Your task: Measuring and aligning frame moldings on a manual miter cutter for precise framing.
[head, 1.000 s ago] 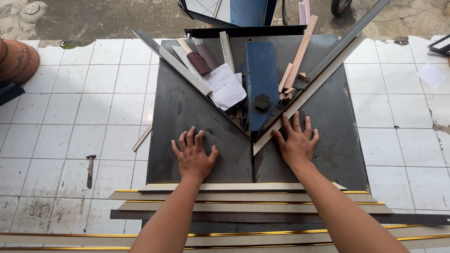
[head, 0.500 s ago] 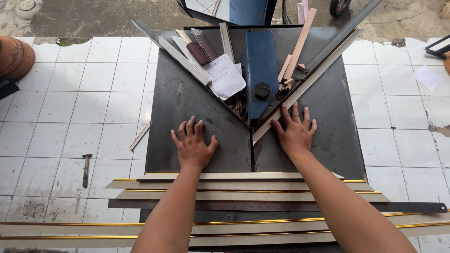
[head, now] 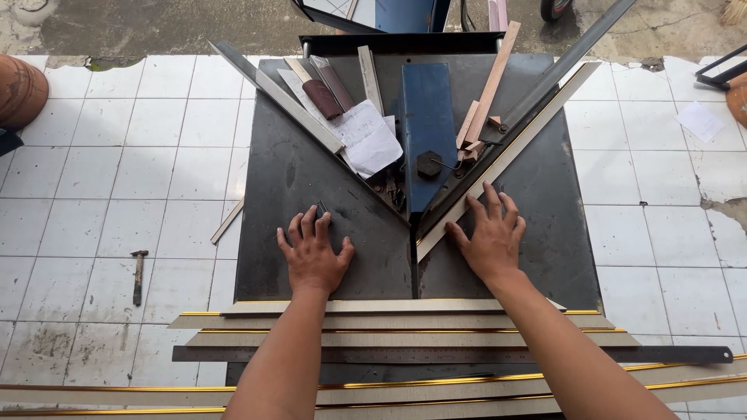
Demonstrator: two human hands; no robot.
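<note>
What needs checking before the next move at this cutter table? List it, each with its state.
1. Left hand flat on the dark table, holding nothing: ok.
2. Right hand pressing the gold-edged moulding strip against the right-hand angled fence: ok.
3. Both hands off the blue centre block: ok.
4. Strip's end seated at the centre notch: cannot tell.
5. Paper and wood scraps cluttering the area behind the fences: not ok.
6. Stacked strips lying flat at the near edge: ok.

Two bare hands, left (head: 313, 253) and right (head: 490, 233), flat on one dark metal cutting table (head: 311, 179). One small hammer (head: 138, 274) on white floor tiles. One crumpled white paper sheet (head: 366, 138). One blue metal blade housing (head: 426, 124).
</note>
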